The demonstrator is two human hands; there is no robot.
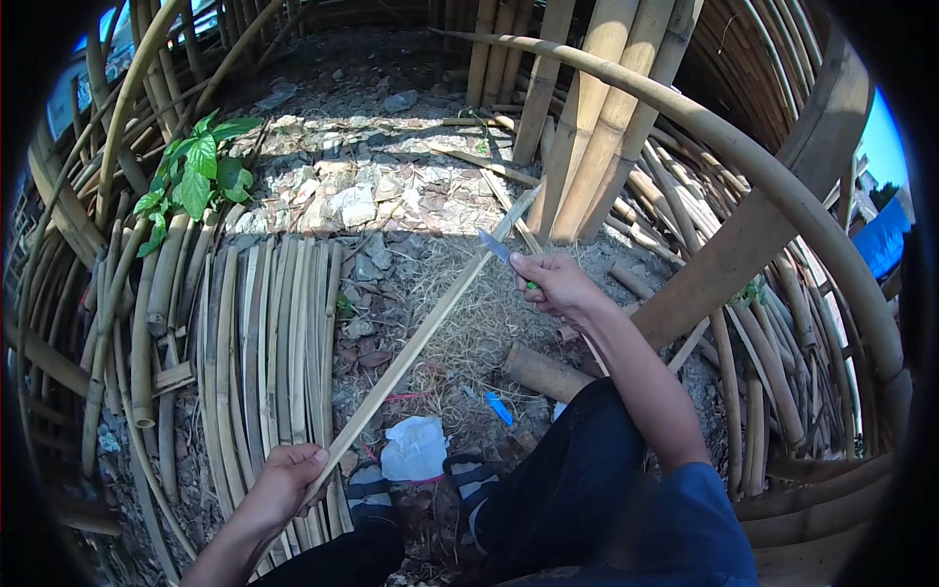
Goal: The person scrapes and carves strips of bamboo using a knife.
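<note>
My left hand is closed around the near end of a long, pale bamboo strip. The strip slants up and away to the right across the middle of the view. In my right hand is a knife, its fingers wrapped round the handle, of which a bit of green shows. The blade lies at the strip toward its far end; whether it cuts into the wood I cannot tell. To the left, beside my left hand, a row of split bamboo strips lies on the ground.
Thick bamboo poles stand ahead, and a bent pole arches over the right side. Fine shavings cover the ground. Near my feet lie white paper and a blue object. A leafy plant grows at the left.
</note>
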